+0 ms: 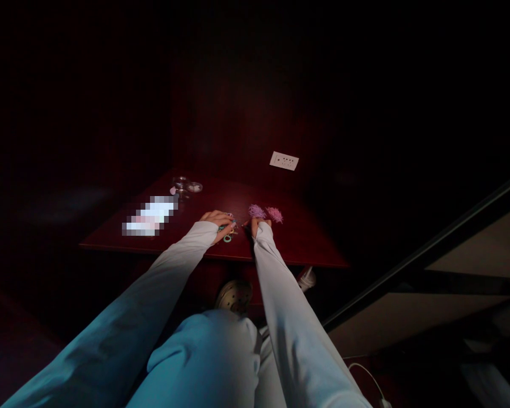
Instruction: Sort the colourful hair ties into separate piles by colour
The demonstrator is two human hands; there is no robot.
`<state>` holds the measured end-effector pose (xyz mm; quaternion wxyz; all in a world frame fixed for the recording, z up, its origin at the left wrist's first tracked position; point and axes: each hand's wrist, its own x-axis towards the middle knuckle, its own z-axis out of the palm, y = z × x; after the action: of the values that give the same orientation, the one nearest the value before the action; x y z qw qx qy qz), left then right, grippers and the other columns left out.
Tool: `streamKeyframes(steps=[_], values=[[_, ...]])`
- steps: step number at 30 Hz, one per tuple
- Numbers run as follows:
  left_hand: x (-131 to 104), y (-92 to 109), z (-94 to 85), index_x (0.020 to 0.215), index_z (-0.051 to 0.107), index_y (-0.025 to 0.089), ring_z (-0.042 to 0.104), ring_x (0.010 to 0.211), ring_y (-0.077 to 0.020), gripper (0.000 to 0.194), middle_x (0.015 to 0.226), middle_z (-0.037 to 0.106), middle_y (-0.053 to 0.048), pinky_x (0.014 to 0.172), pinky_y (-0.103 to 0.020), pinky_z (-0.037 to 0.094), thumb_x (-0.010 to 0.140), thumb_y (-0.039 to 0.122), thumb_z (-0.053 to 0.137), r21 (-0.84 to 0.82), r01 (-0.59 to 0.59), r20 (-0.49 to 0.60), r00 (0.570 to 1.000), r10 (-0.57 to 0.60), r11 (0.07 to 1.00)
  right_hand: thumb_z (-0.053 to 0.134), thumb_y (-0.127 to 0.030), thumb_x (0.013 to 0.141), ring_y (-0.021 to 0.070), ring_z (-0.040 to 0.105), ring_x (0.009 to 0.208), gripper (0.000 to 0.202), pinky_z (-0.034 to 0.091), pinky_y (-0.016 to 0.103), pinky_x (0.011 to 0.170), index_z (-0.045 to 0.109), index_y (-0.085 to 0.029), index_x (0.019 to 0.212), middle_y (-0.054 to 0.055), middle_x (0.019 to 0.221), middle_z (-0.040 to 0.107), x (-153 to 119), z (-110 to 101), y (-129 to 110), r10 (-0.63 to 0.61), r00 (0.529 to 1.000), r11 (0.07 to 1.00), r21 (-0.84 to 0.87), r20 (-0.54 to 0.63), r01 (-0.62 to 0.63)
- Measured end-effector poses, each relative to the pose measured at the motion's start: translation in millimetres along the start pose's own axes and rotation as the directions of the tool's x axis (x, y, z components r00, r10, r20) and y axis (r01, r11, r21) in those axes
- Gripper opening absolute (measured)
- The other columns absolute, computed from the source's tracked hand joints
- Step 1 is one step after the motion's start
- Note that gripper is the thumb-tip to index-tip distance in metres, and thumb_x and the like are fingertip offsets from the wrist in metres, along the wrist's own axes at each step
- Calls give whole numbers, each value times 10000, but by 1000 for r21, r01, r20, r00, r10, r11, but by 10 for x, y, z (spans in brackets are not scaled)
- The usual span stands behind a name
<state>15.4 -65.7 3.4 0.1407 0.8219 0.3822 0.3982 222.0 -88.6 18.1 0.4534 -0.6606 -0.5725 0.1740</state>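
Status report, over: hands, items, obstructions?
Left hand beside small green ring. Right hand at purple stringy bundle's near side, pink stringy bundle alongside. Each grip unclear. No obstruction evident.

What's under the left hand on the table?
Past the edge of the left hand, a green ring-shaped piece and some small coloured bits show on the dark red table. Anything directly beneath the palm is covered, so I can't tell what's there.

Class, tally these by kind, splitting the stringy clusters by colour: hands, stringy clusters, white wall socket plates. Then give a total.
Left hand and right hand: 2
Purple cluster: 1
Pink cluster: 1
White wall socket plate: 1
Total: 5
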Motion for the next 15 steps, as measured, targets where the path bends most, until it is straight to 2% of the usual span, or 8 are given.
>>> streamKeyframes(steps=[2, 4, 7, 10, 15], values=[[4, -16, 1, 903, 826, 317, 626, 1241, -310, 406, 1226, 817, -37, 1106, -497, 437, 930, 600, 537, 3, -1, 6, 1000, 1, 1000, 438, -334, 1046, 268, 575, 1171, 467, 444, 417, 1149, 790, -212, 764, 83, 968, 740, -19, -9, -37, 40, 999, 998, -55, 2, -40], [10, -40, 5, 909, 823, 317, 632, 1243, -317, 396, 1231, 815, -43, 1107, -506, 436, 925, 603, 549, -13, -7, 15, 1000, 8, 1000, 392, -317, 1073, 263, 565, 1207, 477, 436, 408, 1150, 816, -214, 880, 67, 1087, 761, -48, -10, -82, 22, 999, 994, -108, 33, -19], [16, -71, 16, 918, 821, 315, 630, 1249, -321, 382, 1228, 815, -48, 1109, -513, 437, 921, 597, 563, -18, -12, 22, 1000, 12, 1000, 543, -325, 1032, 273, 536, 1260, 299, 412, 434, 1171, 827, -259, 968, 43, 1208, 757, -98, 2, -125, -62, 991, 984, -157, 116, 80], [13, -72, 18, 937, 825, 312, 626, 1253, -319, 376, 1228, 816, -50, 1104, -509, 441, 931, 576, 557, 11, -18, 20, 1000, 18, 1000, 656, -275, 958, 257, 533, 1269, 172, 392, 409, 1191, 825, -293, 934, 21, 1199, 755, -126, 12, -122, -113, 983, 974, -179, 146, 138], [1, -47, 1, 1000, 827, 312, 630, 1251, -298, 366, 1245, 811, -40, 1084, -476, 462, 963, 546, 548, 71, -22, 22, 1000, 20, 997, 600, -263, 967, 235, 547, 1232, 228, 413, 356, 1157, 825, -284, 935, 17, 1163, 761, -104, -7, -69, -78, 990, 975, -198, 114, 100]])
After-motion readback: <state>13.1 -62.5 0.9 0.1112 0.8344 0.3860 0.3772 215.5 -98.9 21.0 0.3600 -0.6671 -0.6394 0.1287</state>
